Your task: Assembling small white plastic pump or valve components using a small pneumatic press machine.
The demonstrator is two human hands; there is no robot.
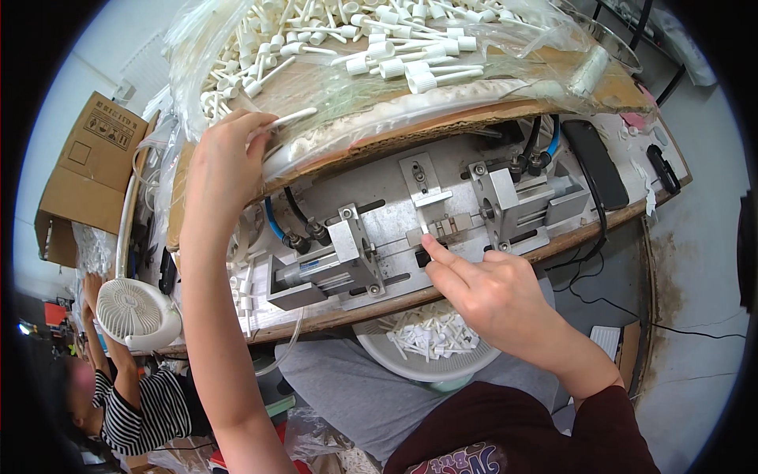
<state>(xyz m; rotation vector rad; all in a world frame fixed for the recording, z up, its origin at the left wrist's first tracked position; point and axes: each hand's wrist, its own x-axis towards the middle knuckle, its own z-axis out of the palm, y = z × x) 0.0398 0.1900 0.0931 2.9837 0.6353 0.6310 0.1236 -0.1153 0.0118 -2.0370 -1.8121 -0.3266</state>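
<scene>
At the edge of the cardboard tray, my left hand (225, 162) is closed around a white stemmed cap (294, 118); its thin rod sticks out to the right and the rest is hidden by my fingers. Over the middle of a metal clamping fixture (454, 227), my right hand (491, 294) has its index finger extended and its other fingers curled. The index fingertip meets the lower end of a slim white piece (424, 218) in the fixture, probably another stemmed cap. Metal cylinder blocks (316, 265) flank the fixture on both sides.
Many white stemmed caps (387, 55) lie on plastic in the cardboard tray (371, 141). A basket (395, 359) of white pieces rests at my lap. A white fan (136, 312), a cardboard box (91, 178), a black phone (596, 166) and air hoses surround the bench. Another person works at left.
</scene>
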